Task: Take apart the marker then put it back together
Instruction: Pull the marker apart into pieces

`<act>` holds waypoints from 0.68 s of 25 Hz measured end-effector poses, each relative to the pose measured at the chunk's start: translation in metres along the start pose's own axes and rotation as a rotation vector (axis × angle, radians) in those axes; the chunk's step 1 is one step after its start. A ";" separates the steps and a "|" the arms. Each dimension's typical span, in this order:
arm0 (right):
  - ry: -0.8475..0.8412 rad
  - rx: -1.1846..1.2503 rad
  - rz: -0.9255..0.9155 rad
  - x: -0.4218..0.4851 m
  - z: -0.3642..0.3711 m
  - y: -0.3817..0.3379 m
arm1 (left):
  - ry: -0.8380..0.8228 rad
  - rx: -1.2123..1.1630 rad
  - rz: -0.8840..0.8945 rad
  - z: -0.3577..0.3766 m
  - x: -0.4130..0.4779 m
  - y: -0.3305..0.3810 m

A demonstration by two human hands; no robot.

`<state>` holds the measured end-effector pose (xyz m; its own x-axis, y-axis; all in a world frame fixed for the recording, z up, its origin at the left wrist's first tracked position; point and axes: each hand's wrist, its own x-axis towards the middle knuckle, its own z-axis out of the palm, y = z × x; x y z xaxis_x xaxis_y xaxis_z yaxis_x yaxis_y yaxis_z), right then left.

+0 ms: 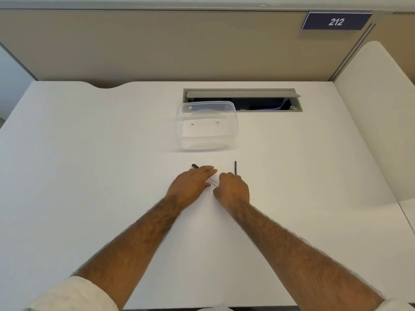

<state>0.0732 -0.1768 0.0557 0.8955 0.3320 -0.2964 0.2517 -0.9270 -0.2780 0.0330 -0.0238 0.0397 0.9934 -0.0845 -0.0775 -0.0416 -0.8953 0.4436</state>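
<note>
My left hand (pixel 190 184) lies flat over a marker part (pixel 195 166) on the white desk (pixel 89 176); its black end pokes out past my fingers, and a pale section shows between my two hands. My right hand (pixel 232 188) is curled, fingers closed around a thin black rod (pixel 235 167) that sticks up beyond the knuckles. The two hands are nearly touching. How the left fingers meet the marker part is hidden under the hand.
A clear plastic container (pixel 207 126) stands just beyond my hands. Behind it is an open cable slot (pixel 269 104) in the desk. A beige partition with a "212" sign (pixel 335 21) rises at the back, a white divider (pixel 377 122) at the right.
</note>
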 end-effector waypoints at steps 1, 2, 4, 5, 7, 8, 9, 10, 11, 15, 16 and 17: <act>0.021 0.001 -0.036 0.000 -0.002 0.000 | -0.009 0.003 0.013 -0.002 0.000 0.003; 0.049 0.005 -0.076 0.000 -0.004 0.001 | -0.013 0.033 0.041 -0.004 0.001 0.006; 0.104 0.016 -0.157 0.003 -0.011 0.003 | 0.009 0.179 0.117 -0.009 0.004 0.007; 0.126 0.020 -0.194 0.005 -0.014 0.005 | 0.042 0.254 0.145 -0.012 0.006 0.007; 0.132 0.102 -0.224 0.008 -0.021 0.011 | 0.119 0.324 0.145 -0.019 0.009 0.006; 0.112 0.227 -0.197 0.009 -0.025 0.014 | 0.149 0.318 0.124 -0.024 0.011 0.006; 0.082 0.402 -0.153 0.010 -0.028 0.017 | 0.172 0.295 0.096 -0.029 0.012 0.005; 0.060 0.583 -0.107 0.011 -0.031 0.019 | 0.188 0.268 0.069 -0.034 0.013 0.005; 0.043 0.743 -0.068 0.011 -0.034 0.020 | 0.197 0.247 0.047 -0.038 0.014 0.005; 0.001 0.966 -0.031 0.010 -0.041 0.022 | 0.182 0.164 -0.014 -0.048 0.015 0.006; 0.003 0.968 -0.032 0.011 -0.043 0.022 | 0.188 0.140 -0.021 -0.050 0.014 0.007; 0.007 0.967 -0.033 0.011 -0.044 0.023 | 0.192 0.116 -0.026 -0.052 0.014 0.007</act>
<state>0.1048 -0.2024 0.0859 0.8963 0.3513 -0.2705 -0.1316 -0.3719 -0.9189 0.0526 -0.0086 0.0881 0.9960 0.0140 0.0886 -0.0168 -0.9412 0.3373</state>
